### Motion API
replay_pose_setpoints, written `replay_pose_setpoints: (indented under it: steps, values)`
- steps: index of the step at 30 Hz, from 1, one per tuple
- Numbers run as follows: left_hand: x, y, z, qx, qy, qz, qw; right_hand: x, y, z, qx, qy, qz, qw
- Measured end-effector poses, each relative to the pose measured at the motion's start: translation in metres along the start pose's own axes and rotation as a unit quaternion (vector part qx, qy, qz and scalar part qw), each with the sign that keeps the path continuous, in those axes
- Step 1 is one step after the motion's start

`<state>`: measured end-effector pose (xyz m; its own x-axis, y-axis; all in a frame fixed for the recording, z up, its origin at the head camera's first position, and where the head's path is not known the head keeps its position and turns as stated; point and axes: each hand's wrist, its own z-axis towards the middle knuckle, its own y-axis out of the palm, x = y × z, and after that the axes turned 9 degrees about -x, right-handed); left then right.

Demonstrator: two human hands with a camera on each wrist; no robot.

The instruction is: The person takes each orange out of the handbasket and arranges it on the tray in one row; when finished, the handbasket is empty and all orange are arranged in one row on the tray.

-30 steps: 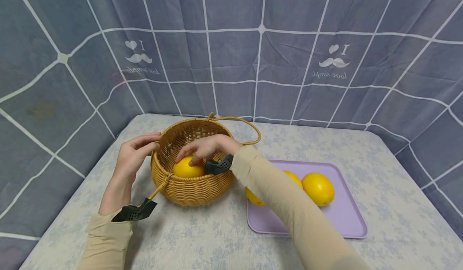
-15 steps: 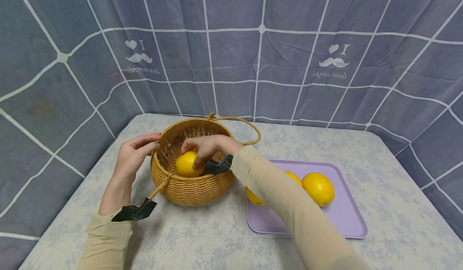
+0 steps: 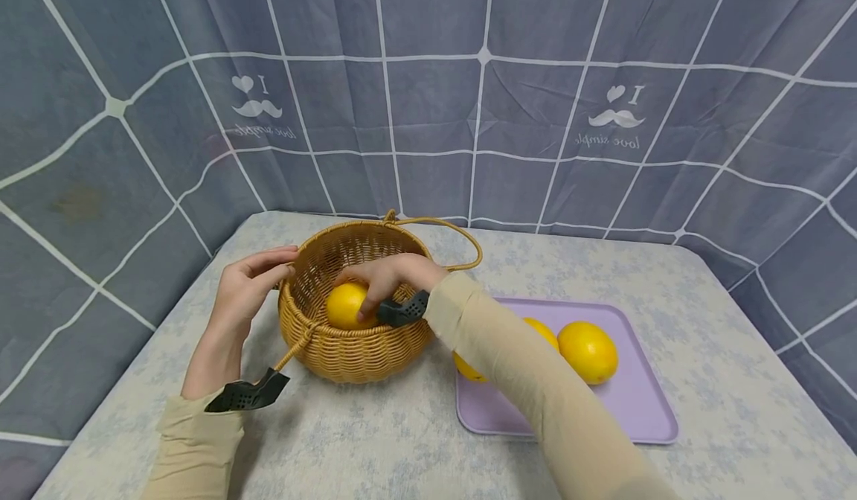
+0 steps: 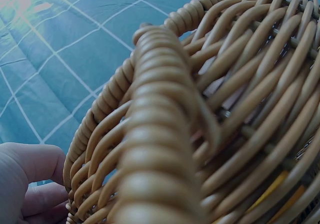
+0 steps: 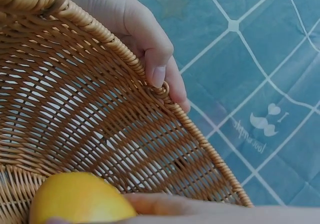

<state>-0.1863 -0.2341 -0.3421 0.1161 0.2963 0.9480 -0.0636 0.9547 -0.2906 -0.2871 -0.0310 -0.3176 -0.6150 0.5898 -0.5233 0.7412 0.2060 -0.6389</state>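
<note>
1. The right hand point(image 3: 388, 277) curls over the lemon point(image 3: 347, 305) inside the wicker basket point(image 3: 355, 351); a second ago its fingers lay flatter on top.
2. The lemon now sits slightly higher against the basket's wall.
3. The left hand point(image 3: 248, 288) still steadies the rim, thumb hooked over it.

On the backdrop cloth point(image 3: 428, 98) I read "I love simple" twice, mirrored, each with a heart and moustache: far left point(image 3: 257, 107) and far right point(image 3: 612, 117).
</note>
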Motion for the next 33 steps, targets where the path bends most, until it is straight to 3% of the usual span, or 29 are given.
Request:
replay_pose_setpoints:
  steps: [7,10,14,19,22,25,29,33]
  values:
    - [-0.001,-0.001,0.000,-0.005,-0.003,-0.001,1.0000,-0.003,-0.004,-0.014,0.077,-0.045,0.027,0.996]
    - [-0.013,-0.004,0.006,0.003,0.000,-0.017,0.9999,-0.004,-0.006,-0.027,0.111,-0.060,0.038,0.991]
    - [-0.049,-0.013,0.022,0.001,0.018,-0.025,0.9995,-0.001,-0.007,-0.048,0.156,-0.087,0.083,0.980]
    - [-0.103,-0.024,0.048,0.005,0.031,-0.018,0.9993,0.006,-0.005,-0.078,0.218,-0.116,0.160,0.956]
    - [-0.120,-0.026,0.055,0.016,0.035,-0.014,0.9991,0.010,-0.003,-0.097,0.271,-0.113,0.176,0.940]
    - [-0.122,-0.025,0.057,0.026,0.032,-0.017,0.9990,0.017,0.002,-0.115,0.322,-0.099,0.193,0.922]
    - [-0.116,-0.024,0.054,0.023,0.033,-0.018,0.9990,0.031,0.013,-0.142,0.351,-0.101,0.259,0.894]
    - [-0.080,-0.020,0.037,0.004,0.032,-0.040,0.9987,0.046,0.028,-0.170,0.371,-0.120,0.317,0.865]
